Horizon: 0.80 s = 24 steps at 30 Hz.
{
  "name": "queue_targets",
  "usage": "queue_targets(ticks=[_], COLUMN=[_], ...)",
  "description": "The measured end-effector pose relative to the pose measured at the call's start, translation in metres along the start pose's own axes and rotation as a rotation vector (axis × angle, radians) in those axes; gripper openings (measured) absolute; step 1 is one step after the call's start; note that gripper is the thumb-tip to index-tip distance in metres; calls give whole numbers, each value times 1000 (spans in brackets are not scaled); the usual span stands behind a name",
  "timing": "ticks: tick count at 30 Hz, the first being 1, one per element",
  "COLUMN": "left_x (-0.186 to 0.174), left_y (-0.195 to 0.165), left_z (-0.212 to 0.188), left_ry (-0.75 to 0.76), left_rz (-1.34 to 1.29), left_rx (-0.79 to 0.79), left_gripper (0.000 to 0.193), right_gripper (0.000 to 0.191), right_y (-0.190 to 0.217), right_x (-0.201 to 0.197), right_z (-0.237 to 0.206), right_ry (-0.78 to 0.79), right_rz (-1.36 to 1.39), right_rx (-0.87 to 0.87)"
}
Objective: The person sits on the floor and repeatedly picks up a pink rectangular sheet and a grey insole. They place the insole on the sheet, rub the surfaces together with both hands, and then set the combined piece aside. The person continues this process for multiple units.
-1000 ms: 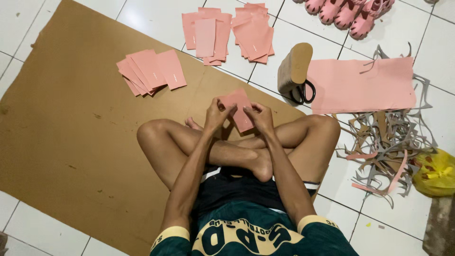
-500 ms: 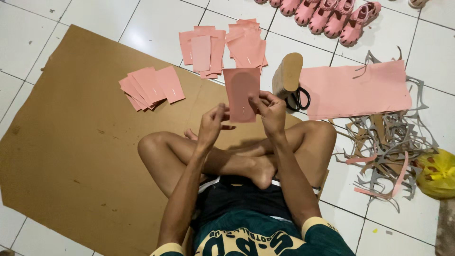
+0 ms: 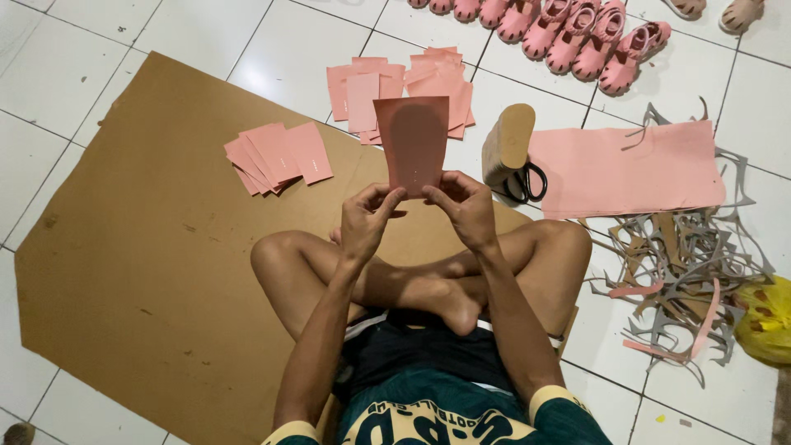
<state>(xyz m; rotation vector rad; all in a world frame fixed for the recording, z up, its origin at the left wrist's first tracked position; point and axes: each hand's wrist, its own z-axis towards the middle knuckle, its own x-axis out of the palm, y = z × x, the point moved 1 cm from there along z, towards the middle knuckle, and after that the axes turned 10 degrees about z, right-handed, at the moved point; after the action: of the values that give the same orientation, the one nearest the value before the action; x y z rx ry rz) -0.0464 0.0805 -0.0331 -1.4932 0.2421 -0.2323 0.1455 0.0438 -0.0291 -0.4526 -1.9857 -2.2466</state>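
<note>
Presently, left hand (image 3: 368,221) and right hand (image 3: 467,208) pinch one pink sheet (image 3: 413,140); finished stacks (image 3: 278,156) beyond the grip, uncut sheet (image 3: 626,169) remaining.

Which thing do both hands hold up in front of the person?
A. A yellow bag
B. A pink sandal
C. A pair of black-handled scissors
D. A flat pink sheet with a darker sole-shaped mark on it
D. The left hand and the right hand pinch the lower edge of a flat pink sheet, which shows a darker sole-shaped patch; the scissors lie on the floor beside it.
</note>
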Motion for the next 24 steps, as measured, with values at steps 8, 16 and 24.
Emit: queue_targets(ticks=[8, 16, 24], left_x=[-3, -8, -26], left_y=[-9, -55, -97], left_z=[-3, -14, -6], left_ry=[-21, -458, 135], left_rz=[-75, 218, 804], left_rx=[193, 196, 277], left_gripper=[39, 64, 45], right_gripper=[31, 19, 14], right_y=[6, 35, 72], right_x=[7, 4, 10], right_z=[-8, 2, -5], right_ry=[-12, -33, 28], right_rz=[-58, -73, -435], right_rx=[-25, -87, -289])
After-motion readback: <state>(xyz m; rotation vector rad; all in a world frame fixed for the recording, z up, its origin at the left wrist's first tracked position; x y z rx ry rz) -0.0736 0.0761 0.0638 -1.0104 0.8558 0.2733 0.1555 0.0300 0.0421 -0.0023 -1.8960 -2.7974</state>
